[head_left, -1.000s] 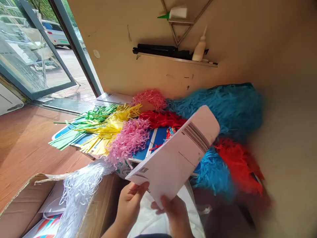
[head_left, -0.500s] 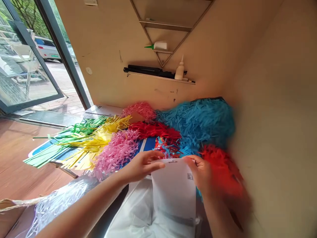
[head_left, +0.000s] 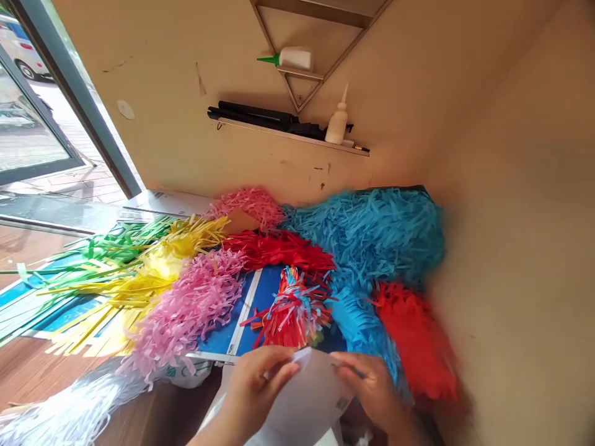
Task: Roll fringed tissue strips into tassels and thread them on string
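Observation:
Low in the view, a flat white plastic bag (head_left: 302, 396) with a small dark printed mark is held up by its top edge. My left hand (head_left: 264, 384) pinches its upper left corner between thumb and fingers. At the upper right, my right hand (head_left: 367, 384) grips the edge, thumb against fingers. The lower part of the bag runs down over white fabric at my lap. Just beyond both hands lies a tassel of mixed red, blue and orange paper strips (head_left: 297, 310) on a blue folding table (head_left: 232, 331).
Around the table lie fringe heaps: pink (head_left: 186, 310), yellow (head_left: 171, 254), green (head_left: 116, 244), dark red (head_left: 279, 251), blue (head_left: 372, 229) and bright red (head_left: 418, 347). White strips (head_left: 69, 402) spread lower left. A wall shelf (head_left: 292, 133) holds a squeeze bottle (head_left: 337, 124).
The view has shifted down and right, showing more of the table. My left hand has gone from loosely touching the bag to pinching its corner, and the bag's top is now bent and tilted.

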A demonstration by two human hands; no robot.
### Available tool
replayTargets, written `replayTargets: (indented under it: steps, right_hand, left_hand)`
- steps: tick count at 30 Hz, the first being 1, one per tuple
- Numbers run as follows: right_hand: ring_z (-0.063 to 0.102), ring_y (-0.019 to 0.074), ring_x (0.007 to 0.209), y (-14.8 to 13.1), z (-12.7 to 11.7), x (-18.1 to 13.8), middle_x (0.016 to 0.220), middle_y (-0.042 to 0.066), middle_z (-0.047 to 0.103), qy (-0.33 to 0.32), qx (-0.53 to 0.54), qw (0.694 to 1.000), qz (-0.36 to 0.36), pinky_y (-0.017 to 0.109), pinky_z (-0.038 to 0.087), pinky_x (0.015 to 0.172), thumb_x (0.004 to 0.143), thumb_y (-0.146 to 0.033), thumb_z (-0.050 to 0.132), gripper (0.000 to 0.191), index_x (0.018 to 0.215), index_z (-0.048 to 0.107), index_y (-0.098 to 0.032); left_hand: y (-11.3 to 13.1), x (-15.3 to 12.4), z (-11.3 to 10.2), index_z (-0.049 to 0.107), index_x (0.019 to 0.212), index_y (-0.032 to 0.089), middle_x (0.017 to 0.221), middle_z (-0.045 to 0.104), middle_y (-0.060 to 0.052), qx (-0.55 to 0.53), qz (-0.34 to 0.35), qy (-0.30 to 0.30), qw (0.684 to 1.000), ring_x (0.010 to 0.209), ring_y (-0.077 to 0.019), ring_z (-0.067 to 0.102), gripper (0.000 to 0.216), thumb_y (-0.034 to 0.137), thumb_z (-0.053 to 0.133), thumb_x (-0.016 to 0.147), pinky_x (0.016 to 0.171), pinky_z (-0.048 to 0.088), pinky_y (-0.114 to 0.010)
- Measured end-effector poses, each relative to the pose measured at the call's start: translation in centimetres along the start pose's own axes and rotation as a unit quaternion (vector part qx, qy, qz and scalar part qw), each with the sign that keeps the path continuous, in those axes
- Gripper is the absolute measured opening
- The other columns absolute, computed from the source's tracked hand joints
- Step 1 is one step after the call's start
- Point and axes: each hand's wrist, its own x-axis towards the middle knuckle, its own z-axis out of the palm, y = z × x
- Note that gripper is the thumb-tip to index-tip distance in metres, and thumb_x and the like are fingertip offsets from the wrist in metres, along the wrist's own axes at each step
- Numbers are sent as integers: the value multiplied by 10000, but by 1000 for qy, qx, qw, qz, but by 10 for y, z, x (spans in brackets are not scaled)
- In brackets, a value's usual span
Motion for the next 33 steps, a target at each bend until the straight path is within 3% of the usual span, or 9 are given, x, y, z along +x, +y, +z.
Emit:
replayTargets:
  steps: [3,8,15,20,25,29,31,33]
  right_hand:
    - [704,221,694,-11,-1,7,752,37,761,-78,-38,996,-36,281,528,659,858,-399,679,164,863,809,-298]
    - [681,204,589,-13,5,16,650,23,736,-61,-15,998,-29,253,508,565,844,-438,692,205,749,801,-293]
    - [697,188,604,-11,3,24,675,6,745,-69,-60,993,-71,241,528,600,867,-382,689,155,785,793,-301]
    - [685,154,598,-14,4,31,673,-5,733,-79,-88,986,-114,220,500,592,944,-417,594,267,811,765,-262]
    - [678,144,630,-23,5,36,690,-17,724,-120,-144,976,-113,236,455,608,985,-470,513,340,853,743,-256]
    - [695,154,716,-35,10,40,804,-3,750,-146,-126,974,-117,252,448,643,1027,-470,404,393,968,727,-254]
    - [700,153,740,-40,14,43,830,-4,757,-158,-116,973,-121,258,442,665,1043,-428,378,393,973,724,-256]
    - [702,150,745,-43,17,47,833,-7,759,-168,-115,970,-130,261,436,679,1044,-395,395,368,957,724,-252]
  left_hand:
    - [-11,-11,5,787,896,285,839,799,-66,25,70,49,996,726,-251,754,190,388,777,737,671,592,-293]
    - [-19,-19,4,764,875,291,945,799,-59,23,140,88,986,832,-247,767,150,251,800,735,750,612,-283]
    - [-14,-5,-2,764,765,279,837,802,-46,6,114,101,988,706,-233,769,65,280,818,729,633,618,-265]
    - [-20,3,-4,733,786,242,855,795,-43,-22,161,79,984,731,-188,756,57,191,729,811,668,598,-239]
    - [-29,3,-4,652,729,196,827,746,-39,-80,72,25,994,701,-147,706,154,242,666,875,639,551,-210]
    - [-32,7,-6,676,921,203,802,698,-25,-71,26,36,996,705,-147,678,92,286,649,890,622,531,-212]
    - [-30,12,-9,702,1006,221,774,663,-13,-49,41,24,998,682,-137,651,151,304,635,900,595,505,-204]
    - [-26,18,-12,736,938,229,729,621,-9,-34,68,6,997,651,-127,616,164,319,600,923,577,473,-199]
